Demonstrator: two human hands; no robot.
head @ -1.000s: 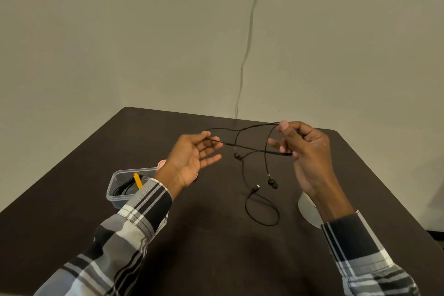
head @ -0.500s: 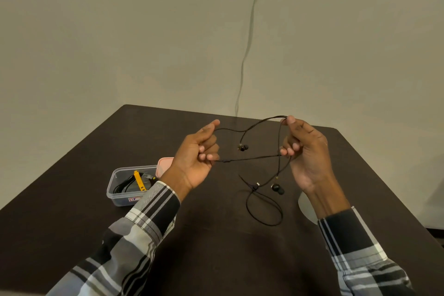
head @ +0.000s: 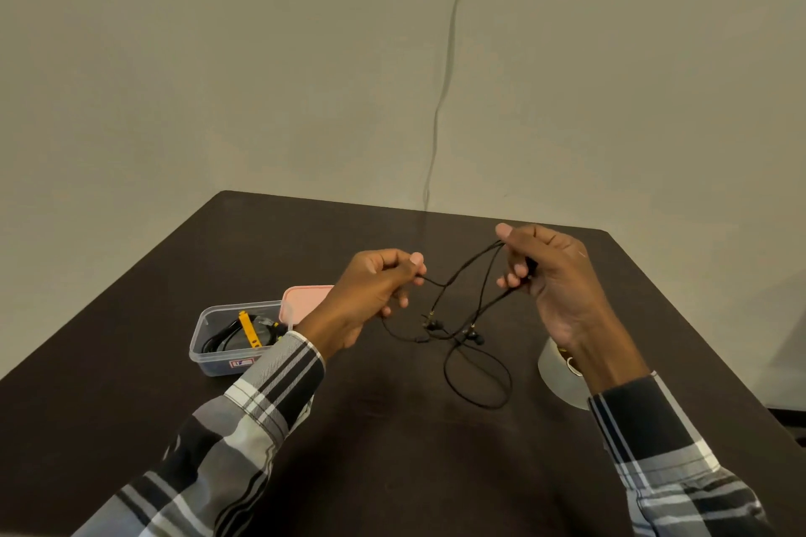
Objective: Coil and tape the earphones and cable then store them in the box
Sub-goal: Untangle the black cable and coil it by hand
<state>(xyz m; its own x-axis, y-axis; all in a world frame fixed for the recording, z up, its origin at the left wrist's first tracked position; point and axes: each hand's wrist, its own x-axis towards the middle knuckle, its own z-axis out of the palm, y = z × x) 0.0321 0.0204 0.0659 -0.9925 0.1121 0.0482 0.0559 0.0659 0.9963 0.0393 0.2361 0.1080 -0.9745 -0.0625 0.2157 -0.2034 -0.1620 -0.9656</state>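
There is only one view, from a camera on the person's head. It looks forward and down over a dark table (head: 392, 449), from the near edge toward the far wall (head: 261, 78). The hands are close to the camera, in the middle of the picture. The wide lens also shows much of the wall above the table.

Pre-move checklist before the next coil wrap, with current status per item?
1. Left hand pinching the earphones wire: ok.
2. Right hand holding wire loops: ok.
3. Both earbuds hanging free, not snagged: cannot tell.
4. Slack tail looped on the table, not caught: ok.
5. Tape roll beside the right wrist: ok.
6. Box open, pink lid off, room left beside the cable inside: cannot tell.
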